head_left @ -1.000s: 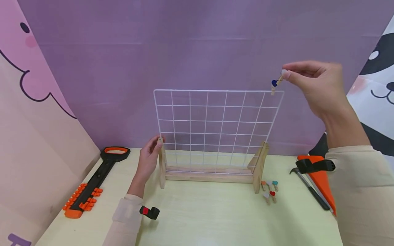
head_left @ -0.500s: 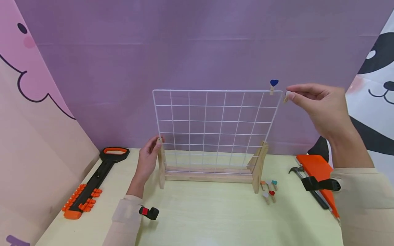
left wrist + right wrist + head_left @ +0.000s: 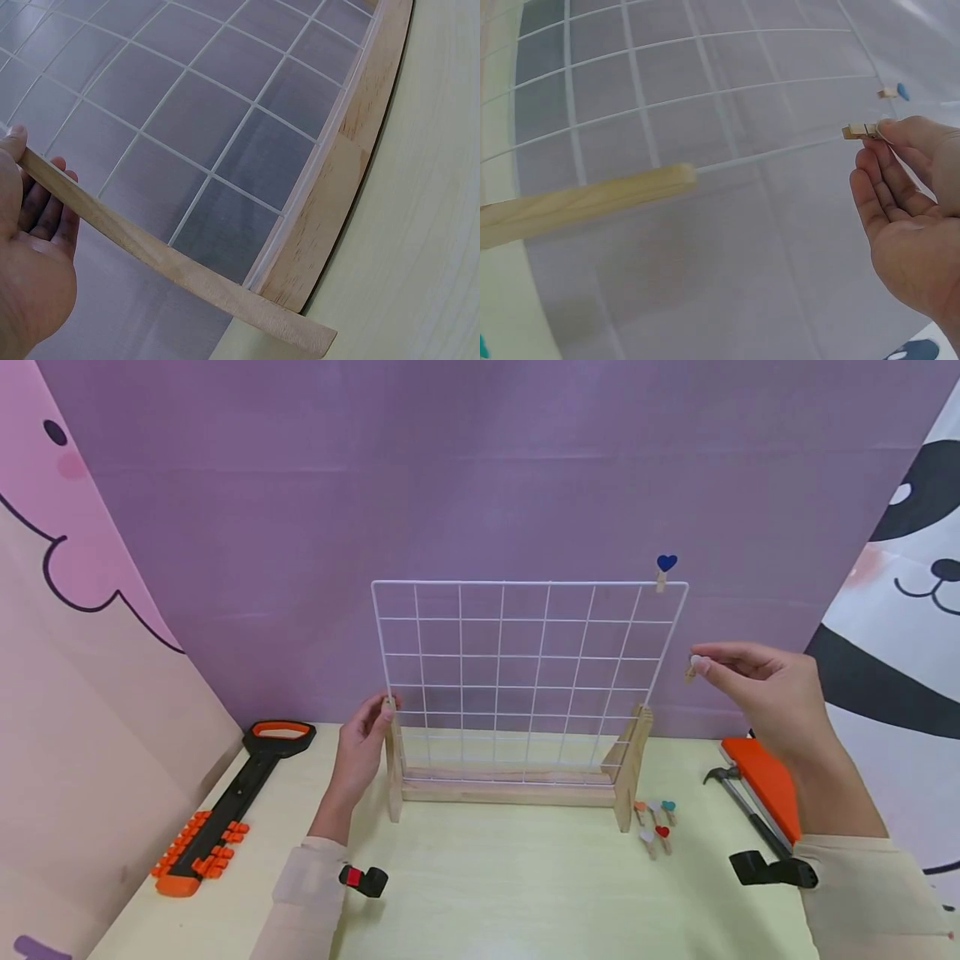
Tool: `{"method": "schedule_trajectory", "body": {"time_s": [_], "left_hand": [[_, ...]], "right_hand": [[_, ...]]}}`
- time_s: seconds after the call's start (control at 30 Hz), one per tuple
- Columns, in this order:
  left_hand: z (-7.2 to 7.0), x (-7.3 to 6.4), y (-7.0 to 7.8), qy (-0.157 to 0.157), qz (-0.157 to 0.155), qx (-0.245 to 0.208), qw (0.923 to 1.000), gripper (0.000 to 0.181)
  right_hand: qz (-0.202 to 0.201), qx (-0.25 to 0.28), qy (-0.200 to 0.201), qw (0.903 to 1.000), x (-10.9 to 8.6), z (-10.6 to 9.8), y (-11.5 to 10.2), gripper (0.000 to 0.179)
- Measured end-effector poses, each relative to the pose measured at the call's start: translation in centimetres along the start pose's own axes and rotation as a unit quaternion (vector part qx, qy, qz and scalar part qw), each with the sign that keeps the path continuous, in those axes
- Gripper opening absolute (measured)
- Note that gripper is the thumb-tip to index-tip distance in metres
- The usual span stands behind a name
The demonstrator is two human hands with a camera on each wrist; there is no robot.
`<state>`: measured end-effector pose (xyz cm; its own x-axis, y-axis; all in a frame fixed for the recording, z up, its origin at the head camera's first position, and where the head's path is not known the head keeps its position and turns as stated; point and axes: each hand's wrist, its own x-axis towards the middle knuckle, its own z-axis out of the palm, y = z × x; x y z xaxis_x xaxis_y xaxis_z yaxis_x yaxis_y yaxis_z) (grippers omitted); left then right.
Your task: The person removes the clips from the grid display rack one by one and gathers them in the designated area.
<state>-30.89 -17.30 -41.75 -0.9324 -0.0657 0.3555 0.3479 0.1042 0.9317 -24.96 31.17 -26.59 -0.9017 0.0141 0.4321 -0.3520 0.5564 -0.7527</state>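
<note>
A white wire grid panel (image 3: pixel 480 582) stands upright in a wooden stand (image 3: pixel 510 794) on the table. My left hand (image 3: pixel 358 750) grips the top of the stand's left post (image 3: pixel 176 266), thumb on one side and fingers behind it. Off the grid's right edge, my right hand (image 3: pixel 780 702) pinches a small wooden clothespin (image 3: pixel 859 132) with a pale heart, apart from the wire. A clothespin with a dark blue heart (image 3: pixel 667 563) is clipped upright on the top wire near the right corner.
Several heart clothespins, including a red one (image 3: pixel 663 832) and a teal one (image 3: pixel 669 807), lie right of the stand. A hammer (image 3: pixel 756 821) and an orange object (image 3: pixel 767 781) lie farther right. A long black-and-orange tool (image 3: pixel 251 777) lies at left.
My right hand has come down from beside the blue heart clothespin at the top corner to lower along the grid's right side, still pinching its clothespin. The left hand stays in place.
</note>
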Motion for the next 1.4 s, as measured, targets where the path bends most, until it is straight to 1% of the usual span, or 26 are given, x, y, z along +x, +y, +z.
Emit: {"method": "schedule_trajectory", "body": {"time_s": [0.17,0.3,0.37,0.6,0.73,0.97,1.07,1.27,1.4], "left_hand": [[0.1,-0.1,-0.2,0.0,0.0,0.004,1.0,0.044],[0.1,0.0,-0.3,-0.001,0.001,0.004,1.0,0.044],[0.2,0.1,-0.3,-0.003,0.003,0.005,1.0,0.045],[0.3,0.1,-0.3,-0.003,0.008,0.004,1.0,0.045],[0.4,0.2,-0.2,-0.001,0.01,0.003,0.9999,0.044],[0.3,0.2,-0.4,0.0,0.009,0.003,1.0,0.043],[0.3,0.1,-0.4,-0.001,0.01,0.002,0.9999,0.043],[0.1,0.0,-0.3,0.001,0.015,-0.005,0.9999,0.042],[0.1,0.0,-0.3,0.0,0.018,-0.006,0.9998,0.043]], "right_hand": [[0.006,0.009,-0.012,0.9999,-1.0,0.7,1.7,0.039],[0.005,0.007,-0.014,0.9999,-1.9,1.1,2.6,0.037],[0.003,0.004,-0.01,0.9999,-2.5,1.3,3.0,0.036],[0.033,0.027,0.003,0.9991,-4.8,1.7,5.7,0.036],[0.039,0.027,0.008,0.9988,-5.9,1.9,7.1,0.034],[0.043,0.067,-0.017,0.9966,-7.4,2.4,9.1,0.033],[0.045,0.067,-0.024,0.9964,-8.0,2.8,10.0,0.031],[0.041,0.095,-0.045,0.9936,-8.4,3.4,11.5,0.029],[0.043,0.085,-0.06,0.9937,-8.5,3.8,12.5,0.031]]}}
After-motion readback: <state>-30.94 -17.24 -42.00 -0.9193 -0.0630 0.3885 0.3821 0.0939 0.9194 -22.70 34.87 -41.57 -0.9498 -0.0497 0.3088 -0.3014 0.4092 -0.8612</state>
